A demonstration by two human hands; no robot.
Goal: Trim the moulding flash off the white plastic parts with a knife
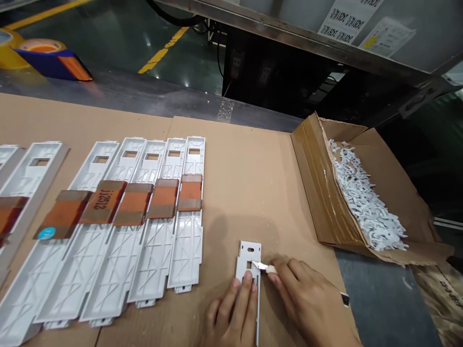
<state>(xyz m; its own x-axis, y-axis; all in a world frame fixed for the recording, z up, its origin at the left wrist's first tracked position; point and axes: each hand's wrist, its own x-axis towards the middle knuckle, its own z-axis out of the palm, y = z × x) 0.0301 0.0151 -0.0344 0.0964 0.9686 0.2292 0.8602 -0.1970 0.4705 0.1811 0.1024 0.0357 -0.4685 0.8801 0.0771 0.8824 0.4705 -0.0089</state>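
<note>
A narrow white plastic part lies on the cardboard in front of me, its near portion partly hidden by my fingers. My left hand rests on it, fingers stretched out and pressing its face below a small square opening. Between the thumb and fingers of my right hand is a craft knife with a pointed metal blade. The blade's tip touches or hovers at the edge of that square opening; which of the two I cannot tell.
On the left, several long white plastic trays lie side by side, with orange-brown blocks across them. A cardboard box at right contains many small white plastic bits. Tape in a blue dispenser sits at the far left.
</note>
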